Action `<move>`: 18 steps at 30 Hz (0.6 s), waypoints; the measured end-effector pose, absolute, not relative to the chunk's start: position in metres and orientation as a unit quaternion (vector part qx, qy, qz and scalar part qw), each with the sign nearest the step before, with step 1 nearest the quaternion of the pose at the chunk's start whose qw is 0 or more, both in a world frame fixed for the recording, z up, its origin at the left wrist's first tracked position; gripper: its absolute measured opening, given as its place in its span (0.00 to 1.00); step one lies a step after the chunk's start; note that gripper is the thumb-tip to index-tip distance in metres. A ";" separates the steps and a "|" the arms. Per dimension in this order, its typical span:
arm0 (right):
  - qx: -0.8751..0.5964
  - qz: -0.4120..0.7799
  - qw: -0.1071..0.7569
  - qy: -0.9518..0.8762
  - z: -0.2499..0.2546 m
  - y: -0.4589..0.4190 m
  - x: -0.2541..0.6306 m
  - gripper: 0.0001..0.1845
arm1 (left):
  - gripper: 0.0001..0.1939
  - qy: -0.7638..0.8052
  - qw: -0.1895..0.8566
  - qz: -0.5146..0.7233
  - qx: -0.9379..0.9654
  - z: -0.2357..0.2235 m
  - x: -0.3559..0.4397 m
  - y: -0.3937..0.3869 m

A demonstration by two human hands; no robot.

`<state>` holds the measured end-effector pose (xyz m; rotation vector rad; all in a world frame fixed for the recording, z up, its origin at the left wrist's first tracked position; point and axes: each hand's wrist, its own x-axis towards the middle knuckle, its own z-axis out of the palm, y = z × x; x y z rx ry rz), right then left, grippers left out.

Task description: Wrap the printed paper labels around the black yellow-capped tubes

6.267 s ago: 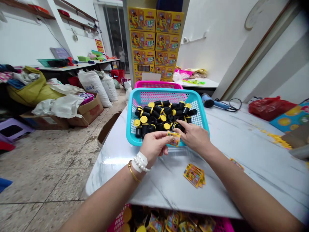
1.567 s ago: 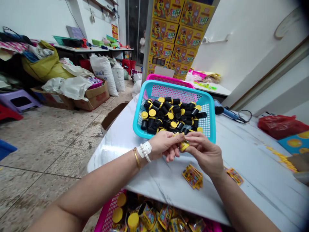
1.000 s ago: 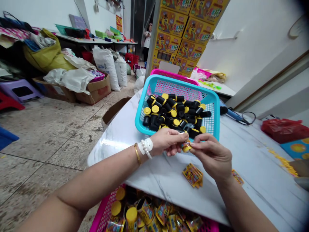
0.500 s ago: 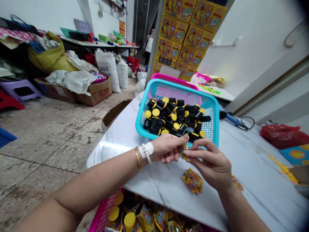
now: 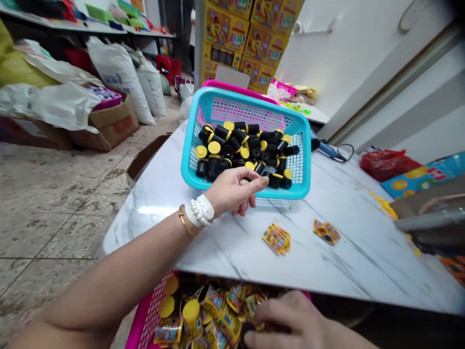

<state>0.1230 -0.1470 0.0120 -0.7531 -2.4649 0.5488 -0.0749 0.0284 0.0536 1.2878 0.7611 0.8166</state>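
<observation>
A small workshop, judging by cartons stacked beyond the left hand and sacks to its left.

In the upper centre of the frame, a basket with cups stands on the table, boxes behind, cards before it, sacks at upper left.

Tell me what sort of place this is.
Probably a small workshop or packing room: a blue basket of black-and-yellow containers, stacked printed yellow boxes behind it, and filled white sacks on the floor.
</observation>
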 end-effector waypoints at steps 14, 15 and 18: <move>-0.426 0.061 0.325 -0.842 0.000 -0.039 0.164 0.05 | 0.20 0.383 0.602 0.278 0.643 0.043 -0.067 0.026; -0.422 0.035 0.358 -0.832 0.006 -0.036 0.159 0.06 | 0.23 0.386 0.601 0.279 0.642 0.042 -0.067 0.025; -0.403 -0.041 0.441 -0.801 0.027 -0.022 0.141 0.10 | 0.26 0.371 0.606 0.290 0.641 0.043 -0.069 0.025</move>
